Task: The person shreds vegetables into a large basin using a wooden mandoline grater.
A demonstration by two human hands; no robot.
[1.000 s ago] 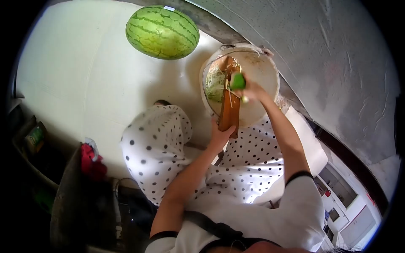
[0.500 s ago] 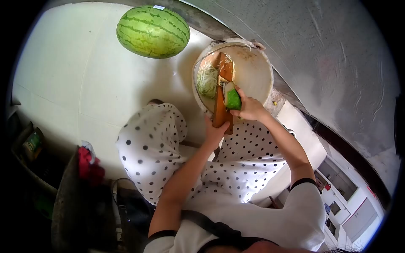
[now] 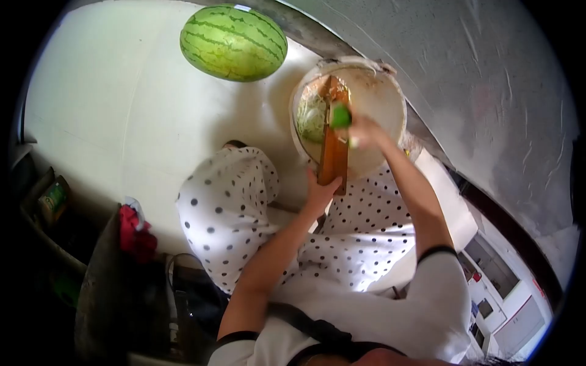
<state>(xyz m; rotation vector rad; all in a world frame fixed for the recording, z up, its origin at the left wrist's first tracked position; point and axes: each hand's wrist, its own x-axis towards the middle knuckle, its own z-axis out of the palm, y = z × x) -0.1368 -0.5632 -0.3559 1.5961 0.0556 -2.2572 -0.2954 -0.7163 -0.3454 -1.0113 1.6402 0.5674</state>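
Observation:
My left hand (image 3: 322, 190) is closed round the lower end of a wooden grater (image 3: 334, 160), a long orange-brown board. The grater slants into a whitish bucket (image 3: 390, 100) with its far end inside. My right hand (image 3: 365, 133), blurred by motion, grips a piece of green-skinned vegetable (image 3: 340, 116) over the upper half of the board. Its exact kind does not show. Pale green shreds (image 3: 312, 125) lie heaped in the bucket, left of the board, and bits cling near the board's far end.
A whole striped watermelon (image 3: 234, 44) lies on the pale floor (image 3: 91, 91) left of the bucket. A grey wall (image 3: 488, 79) runs behind the bucket. Knees in dotted trousers (image 3: 229, 198) flank the near side. Red cloth (image 3: 137, 235) and dark items lie at lower left.
My right hand has pushed the vegetable piece up the board, away from me. My left hand still holds the board's lower end. The whole view has shifted slightly.

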